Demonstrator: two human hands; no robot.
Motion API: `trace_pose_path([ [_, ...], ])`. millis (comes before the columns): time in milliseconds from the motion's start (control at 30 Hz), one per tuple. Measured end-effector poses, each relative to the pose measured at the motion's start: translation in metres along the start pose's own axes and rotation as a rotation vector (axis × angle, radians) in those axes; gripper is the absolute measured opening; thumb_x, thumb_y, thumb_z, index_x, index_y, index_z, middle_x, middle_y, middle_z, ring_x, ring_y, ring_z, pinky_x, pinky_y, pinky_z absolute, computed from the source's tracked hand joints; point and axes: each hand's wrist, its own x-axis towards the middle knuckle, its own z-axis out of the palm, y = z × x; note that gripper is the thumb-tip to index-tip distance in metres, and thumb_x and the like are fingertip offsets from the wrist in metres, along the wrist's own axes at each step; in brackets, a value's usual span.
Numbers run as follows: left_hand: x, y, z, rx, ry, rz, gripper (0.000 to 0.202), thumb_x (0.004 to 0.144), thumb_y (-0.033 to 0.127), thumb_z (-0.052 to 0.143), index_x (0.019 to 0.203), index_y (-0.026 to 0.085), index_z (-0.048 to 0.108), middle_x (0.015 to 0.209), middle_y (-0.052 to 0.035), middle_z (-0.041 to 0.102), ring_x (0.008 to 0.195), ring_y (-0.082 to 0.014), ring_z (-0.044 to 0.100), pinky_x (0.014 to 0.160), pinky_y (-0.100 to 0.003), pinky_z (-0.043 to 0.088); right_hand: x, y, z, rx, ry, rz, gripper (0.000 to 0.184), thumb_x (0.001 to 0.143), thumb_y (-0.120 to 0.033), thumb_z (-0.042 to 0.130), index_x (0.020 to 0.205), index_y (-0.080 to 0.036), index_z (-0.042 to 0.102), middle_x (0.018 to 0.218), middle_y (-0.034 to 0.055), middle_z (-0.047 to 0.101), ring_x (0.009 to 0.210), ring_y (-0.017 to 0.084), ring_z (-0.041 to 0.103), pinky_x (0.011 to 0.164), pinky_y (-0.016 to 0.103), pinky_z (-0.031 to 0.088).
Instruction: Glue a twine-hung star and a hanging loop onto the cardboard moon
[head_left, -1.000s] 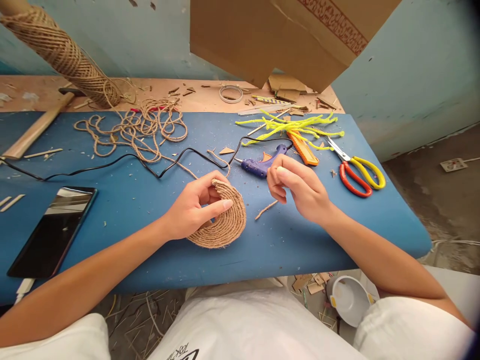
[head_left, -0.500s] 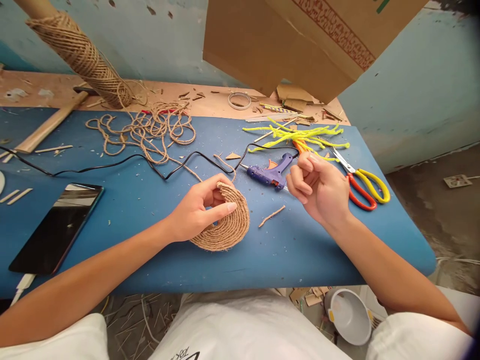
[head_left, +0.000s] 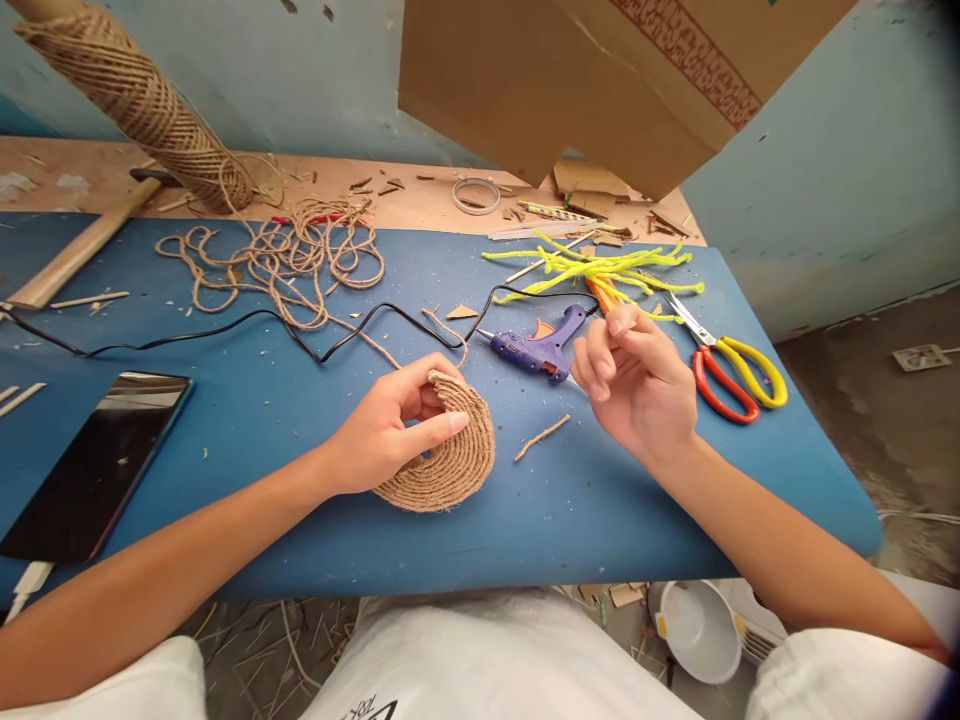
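Observation:
My left hand (head_left: 390, 425) grips a flat coil of jute twine (head_left: 461, 470), its thumb on top and fingers curled through the central opening. A strand of jute twine (head_left: 375, 345) runs from behind this hand to a loose tangle (head_left: 300, 255). Raised over the table, my right hand (head_left: 637, 375) has curled fingers, with thumb and forefinger pinched together; anything between them is too small or hidden to make out. Just left of it lies a purple hot glue gun (head_left: 532, 350). A short twine offcut (head_left: 541, 438) rests between the coil and my right hand.
Scissors (head_left: 735, 370) with red and yellow handles lie at right, beside yellow-green fuzzy stems (head_left: 600, 268). A black cord (head_left: 202, 335) crosses the blue table. At left are a phone (head_left: 97, 470), a hammer (head_left: 90, 240) and a twine spool (head_left: 142, 100). Cardboard (head_left: 570, 90) stands behind.
The view has shifted slightly, so most things sit a little further left or lower. Both hands keep nearly the same pose, and the left still grips the coil.

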Motion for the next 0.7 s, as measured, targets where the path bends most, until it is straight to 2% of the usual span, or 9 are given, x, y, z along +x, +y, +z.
trace_pose_path([
  [33, 0.0, 0.0, 0.0, 0.003, -0.002, 0.004, 0.036, 0.102, 0.041, 0.094, 0.107, 0.019, 0.065, 0.087, 0.0017, 0.073, 0.072, -0.0108, 0.069, 0.063, -0.017, 0.057, 0.0, -0.002, -0.002, 0.004, -0.098, 0.04, 0.038, 0.099, -0.059, 0.086, 0.092, -0.026, 0.069, 0.058, -0.0073, 0.061, 0.04, 0.012, 0.043, 0.045, 0.028, 0.034],
  [100, -0.001, 0.002, 0.0, 0.018, -0.002, 0.013, 0.034, 0.105, 0.041, 0.09, 0.107, 0.019, 0.065, 0.087, 0.0017, 0.073, 0.071, -0.0103, 0.068, 0.062, -0.017, 0.056, -0.002, -0.006, -0.003, -0.022, -0.318, 0.148, 0.074, 0.102, -0.095, 0.063, 0.088, -0.024, 0.073, 0.052, -0.0037, 0.058, 0.037, 0.013, 0.04, 0.043, 0.031, 0.031],
  [167, -0.002, 0.003, 0.001, 0.043, 0.002, 0.022, 0.032, 0.107, 0.042, 0.087, 0.107, 0.019, 0.065, 0.087, 0.0016, 0.072, 0.07, -0.0099, 0.066, 0.06, -0.016, 0.055, -0.006, -0.006, 0.002, -0.07, -0.413, 0.209, 0.088, 0.104, -0.104, 0.045, 0.077, -0.024, 0.068, 0.048, -0.002, 0.053, 0.036, 0.013, 0.037, 0.043, 0.031, 0.03],
  [233, -0.003, 0.005, 0.004, 0.071, 0.004, 0.015, 0.032, 0.107, 0.043, 0.087, 0.107, 0.02, 0.065, 0.085, 0.0019, 0.07, 0.068, -0.0095, 0.064, 0.057, -0.016, 0.052, -0.012, -0.002, 0.011, -0.177, -0.328, 0.184, 0.073, 0.111, -0.088, 0.061, 0.076, -0.024, 0.062, 0.051, -0.0043, 0.053, 0.039, 0.011, 0.039, 0.045, 0.03, 0.032],
  [333, -0.004, 0.007, 0.009, 0.063, -0.019, -0.03, 0.033, 0.106, 0.043, 0.088, 0.108, 0.02, 0.064, 0.084, 0.0027, 0.07, 0.064, -0.0089, 0.061, 0.053, -0.015, 0.05, -0.022, 0.007, 0.025, -0.483, -0.255, 0.038, 0.042, 0.112, -0.058, 0.079, 0.092, -0.023, 0.068, 0.07, -0.0034, 0.068, 0.052, 0.011, 0.055, 0.053, 0.027, 0.045],
  [400, -0.004, 0.007, 0.012, 0.034, -0.057, -0.069, 0.034, 0.105, 0.043, 0.088, 0.11, 0.021, 0.063, 0.084, 0.0035, 0.071, 0.061, -0.0085, 0.061, 0.051, -0.016, 0.051, -0.027, 0.013, 0.031, -0.695, -0.326, -0.112, 0.029, 0.117, -0.047, 0.074, 0.101, -0.023, 0.071, 0.082, -0.0012, 0.075, 0.062, 0.011, 0.063, 0.06, 0.027, 0.051],
  [500, -0.005, 0.006, 0.014, 0.054, -0.099, -0.091, 0.03, 0.108, 0.043, 0.084, 0.111, 0.021, 0.063, 0.082, 0.0048, 0.069, 0.059, -0.0081, 0.059, 0.05, -0.017, 0.053, -0.032, 0.016, 0.034, -0.94, -0.416, -0.357, 0.015, 0.119, -0.031, 0.066, 0.106, -0.023, 0.067, 0.086, -0.0014, 0.076, 0.066, 0.01, 0.062, 0.062, 0.027, 0.047],
  [600, -0.005, 0.005, 0.015, 0.106, -0.101, -0.111, 0.029, 0.106, 0.039, 0.085, 0.109, 0.021, 0.063, 0.079, 0.0057, 0.068, 0.057, -0.008, 0.057, 0.048, -0.017, 0.05, -0.035, 0.014, 0.038, -1.166, -0.441, -0.521, 0.017, 0.118, -0.023, 0.061, 0.101, -0.023, 0.061, 0.082, -0.0025, 0.07, 0.064, 0.012, 0.054, 0.061, 0.03, 0.038],
  [700, -0.005, 0.006, 0.016, 0.138, -0.097, -0.17, 0.033, 0.098, 0.036, 0.09, 0.108, 0.022, 0.061, 0.076, 0.007, 0.068, 0.053, -0.0074, 0.054, 0.046, -0.016, 0.043, -0.035, 0.011, 0.041, -1.339, -0.485, -0.565, 0.025, 0.118, -0.021, 0.055, 0.094, -0.023, 0.057, 0.079, -0.0017, 0.067, 0.063, 0.014, 0.043, 0.061, 0.033, 0.032],
])
